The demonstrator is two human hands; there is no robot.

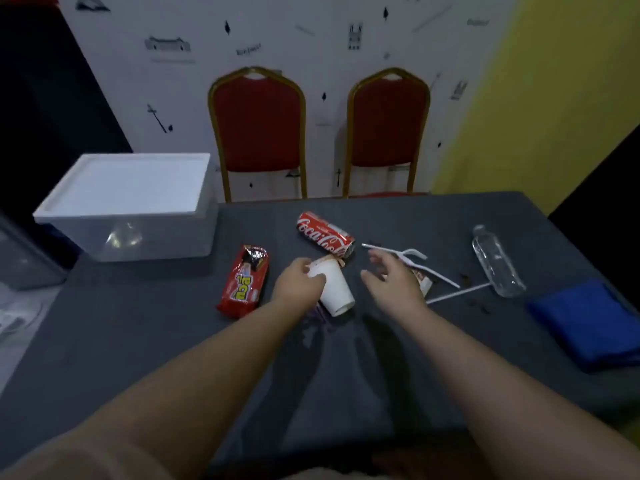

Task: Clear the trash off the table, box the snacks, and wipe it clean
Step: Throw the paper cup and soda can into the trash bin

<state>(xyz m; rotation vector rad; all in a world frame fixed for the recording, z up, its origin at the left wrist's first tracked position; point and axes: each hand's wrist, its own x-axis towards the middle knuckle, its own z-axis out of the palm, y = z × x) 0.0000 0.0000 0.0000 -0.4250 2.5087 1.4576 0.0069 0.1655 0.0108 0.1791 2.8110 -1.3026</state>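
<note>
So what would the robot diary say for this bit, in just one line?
step: clearing trash | left hand: grips white cup, tilted | right hand: open, over plastic fork | Coke can: lying down | blue cloth: untouched

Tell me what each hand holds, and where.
Left hand grips the white paper cup near its rim. Right hand holds nothing.
</note>
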